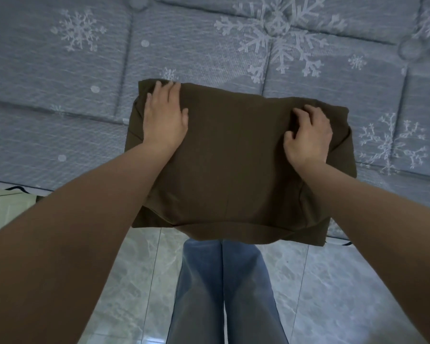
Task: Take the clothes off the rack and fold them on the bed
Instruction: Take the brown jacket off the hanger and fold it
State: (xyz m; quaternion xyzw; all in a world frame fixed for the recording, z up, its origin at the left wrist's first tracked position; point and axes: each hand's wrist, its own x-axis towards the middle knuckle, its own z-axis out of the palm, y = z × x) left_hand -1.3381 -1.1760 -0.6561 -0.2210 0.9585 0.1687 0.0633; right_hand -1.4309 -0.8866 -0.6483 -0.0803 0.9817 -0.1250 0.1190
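Observation:
A dark brown garment [233,157] lies folded into a rough rectangle at the near edge of the bed [60,108], its front hem hanging slightly over the edge. My left hand [165,117] rests flat on its upper left part, fingers stretched toward the far corner. On the right part, my right hand [308,135] has its fingers curled and is pinching a bit of the cloth. No clothes rack is in view.
The bed's grey-blue quilted cover with white snowflakes fills the upper half. Below the bed edge are pale marble-look floor tiles [345,294] and my legs in blue jeans [221,294]. A pale surface [8,209] shows at the left beside the bed.

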